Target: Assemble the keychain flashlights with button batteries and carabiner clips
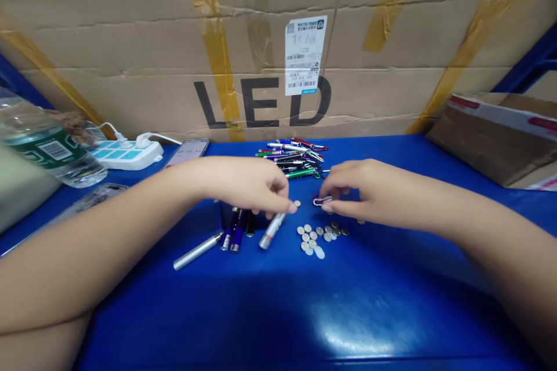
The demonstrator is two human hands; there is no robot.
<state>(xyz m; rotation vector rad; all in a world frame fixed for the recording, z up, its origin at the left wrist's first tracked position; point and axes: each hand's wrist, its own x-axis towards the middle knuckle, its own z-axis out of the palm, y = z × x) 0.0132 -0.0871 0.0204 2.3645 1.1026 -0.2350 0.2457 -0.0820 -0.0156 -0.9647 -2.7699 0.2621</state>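
My left hand (256,185) is closed, with thumb and fingers around the upper end of a slim silver metal tube (272,233) that slants down toward the table. A single button cell (297,203) shows just beside its fingertips. Opposite, my right hand (350,188) pinches a small purple end piece with a metal clip (322,200); its fingers partly cover it. Several loose button cells (313,243) lie in a cluster below and between the hands. Left of the held tube rest dark blue tubes (237,232) and another silver tube (198,251).
Colourful penlights with clips (300,157) are piled behind the hands. At left stand a power strip (126,153), a water bottle (52,145) and two phones, one a lit phone (189,151). A large carton (152,40) walls the back; a smaller box (496,139) is right.
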